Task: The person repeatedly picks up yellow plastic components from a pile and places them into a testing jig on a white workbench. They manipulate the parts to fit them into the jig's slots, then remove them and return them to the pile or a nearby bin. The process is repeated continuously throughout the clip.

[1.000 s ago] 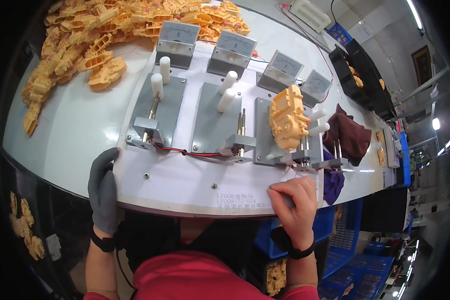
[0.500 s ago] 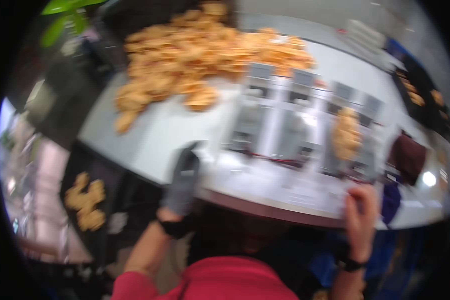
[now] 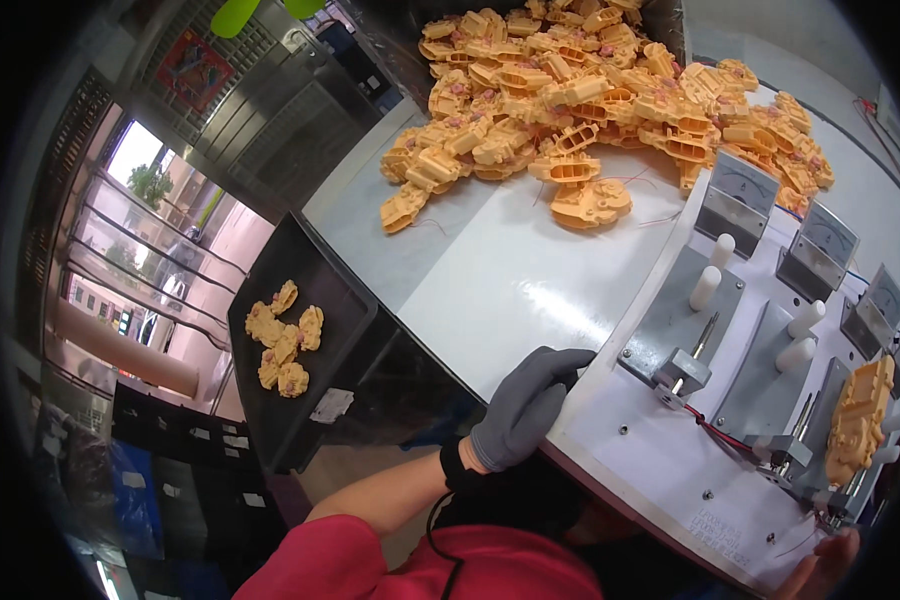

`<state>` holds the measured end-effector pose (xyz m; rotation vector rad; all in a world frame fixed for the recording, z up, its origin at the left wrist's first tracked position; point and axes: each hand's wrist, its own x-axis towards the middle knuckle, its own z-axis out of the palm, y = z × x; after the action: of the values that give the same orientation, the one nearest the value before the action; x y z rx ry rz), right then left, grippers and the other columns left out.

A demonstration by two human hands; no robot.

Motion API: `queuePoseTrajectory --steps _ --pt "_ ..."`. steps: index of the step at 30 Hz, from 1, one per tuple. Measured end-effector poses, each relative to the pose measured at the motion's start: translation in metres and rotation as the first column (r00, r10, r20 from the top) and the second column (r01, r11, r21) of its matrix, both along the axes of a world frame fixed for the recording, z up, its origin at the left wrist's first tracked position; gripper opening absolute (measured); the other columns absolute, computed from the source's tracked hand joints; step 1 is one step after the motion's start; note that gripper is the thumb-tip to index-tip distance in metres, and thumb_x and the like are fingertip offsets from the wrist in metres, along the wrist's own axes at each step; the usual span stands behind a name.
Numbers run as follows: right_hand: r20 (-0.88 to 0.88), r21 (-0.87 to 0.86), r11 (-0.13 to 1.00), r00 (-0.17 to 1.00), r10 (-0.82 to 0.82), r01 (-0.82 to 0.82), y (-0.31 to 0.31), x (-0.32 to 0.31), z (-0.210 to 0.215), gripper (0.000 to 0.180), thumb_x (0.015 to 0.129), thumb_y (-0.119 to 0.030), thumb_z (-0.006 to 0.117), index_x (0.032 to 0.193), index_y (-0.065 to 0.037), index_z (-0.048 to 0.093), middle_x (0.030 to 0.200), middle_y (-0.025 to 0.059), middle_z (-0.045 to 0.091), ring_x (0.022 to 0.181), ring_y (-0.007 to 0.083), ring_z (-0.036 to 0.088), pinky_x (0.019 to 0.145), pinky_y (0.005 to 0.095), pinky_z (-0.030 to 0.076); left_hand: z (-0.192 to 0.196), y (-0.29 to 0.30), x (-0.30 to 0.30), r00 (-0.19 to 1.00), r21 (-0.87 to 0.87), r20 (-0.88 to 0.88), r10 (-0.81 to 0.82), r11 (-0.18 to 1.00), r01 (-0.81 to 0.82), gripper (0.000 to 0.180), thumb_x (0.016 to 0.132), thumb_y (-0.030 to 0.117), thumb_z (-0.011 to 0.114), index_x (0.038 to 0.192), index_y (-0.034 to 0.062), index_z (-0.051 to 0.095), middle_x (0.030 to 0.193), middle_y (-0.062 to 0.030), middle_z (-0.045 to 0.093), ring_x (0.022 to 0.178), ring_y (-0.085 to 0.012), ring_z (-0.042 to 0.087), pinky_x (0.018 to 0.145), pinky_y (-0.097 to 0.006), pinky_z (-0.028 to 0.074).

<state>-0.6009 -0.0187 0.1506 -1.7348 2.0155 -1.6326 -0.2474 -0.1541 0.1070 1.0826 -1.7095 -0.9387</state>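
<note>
One big white tabletop carries a heap of yellow-orange plastic parts at the back and, on the R, a white board w/ gray plates & dial meters; a blk tray w/ a few more parts sits L of it. L hand, gray-gloved, is at the board's L edge, can't tell if gripping; R hand, bare, is dim & partly cut off nr the lower R corner, grip unclear. Single mounted part is on the fixture just above R hand.
</note>
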Motion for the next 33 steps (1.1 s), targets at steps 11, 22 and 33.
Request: queuePoseTrajectory --steps 11,22,33 --pt "0.252 0.028 0.990 0.959 0.130 -0.141 -0.006 0.003 -0.018 0.059 0.076 0.001 0.063 0.133 0.004 0.047 0.133 0.0173 0.050 0.116 0.0253 0.053 0.103 0.0379 0.040 0.016 -0.012 0.004 0.996 0.186 0.049 0.070 0.979 -0.078 0.044 0.096 0.014 0.049 0.137 -0.0024 0.047 0.114 -0.0073 0.056 0.104 -0.0148 0.053 0.097 -0.030 0.043" --pt "0.118 -0.126 0.952 0.948 0.294 -0.280 -0.018 0.005 0.013 0.035 0.074 -0.003 0.078 0.106 -0.004 0.064 0.096 0.0061 0.064 0.078 0.0154 0.058 0.073 0.0281 0.048 0.212 -0.057 -0.186 0.451 -0.221 0.811 -0.374 0.518 0.826 0.056 0.079 0.020 0.076 0.132 0.0128 0.058 0.124 -0.0122 0.060 0.118 -0.0296 0.054 0.102 -0.040 0.043" --pt "0.135 -0.109 0.950 0.942 0.306 -0.293 -0.019 0.010 0.007 0.036 0.076 -0.006 0.078 0.109 -0.003 0.065 0.094 0.0057 0.065 0.077 0.0147 0.058 0.074 0.0289 0.049 0.183 -0.034 -0.270 -0.043 -0.047 0.981 0.191 0.441 0.896 0.028 0.079 0.019 0.071 0.107 0.0193 0.073 0.104 -0.0036 0.069 0.107 -0.0251 0.063 0.085 -0.039 0.052"
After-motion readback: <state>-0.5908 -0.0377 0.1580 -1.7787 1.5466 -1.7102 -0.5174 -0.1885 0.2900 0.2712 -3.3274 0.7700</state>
